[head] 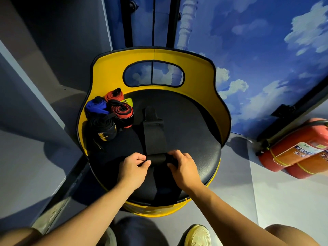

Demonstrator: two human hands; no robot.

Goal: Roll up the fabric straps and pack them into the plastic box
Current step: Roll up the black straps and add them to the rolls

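Black strap [154,137] half rolled, both hands [132,169] [183,167] pinching the roll; four rolled straps [110,116] waited far left, no box seen.

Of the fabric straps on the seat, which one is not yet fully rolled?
The plain black strap at the middle: both hands grip its rolled near end, the rest lies flat. The blue, two red-and-black and yellow-logo black ones sit rolled at the back left.

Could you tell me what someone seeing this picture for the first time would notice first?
Most striking is the bright yellow chair with its black seat, centre frame, where the left hand and right hand pinch the rolled end of a black strap lying flat toward the backrest. At the seat's back left sits a cluster of rolled straps in red, blue and black; red fire extinguishers lie on the floor at right.
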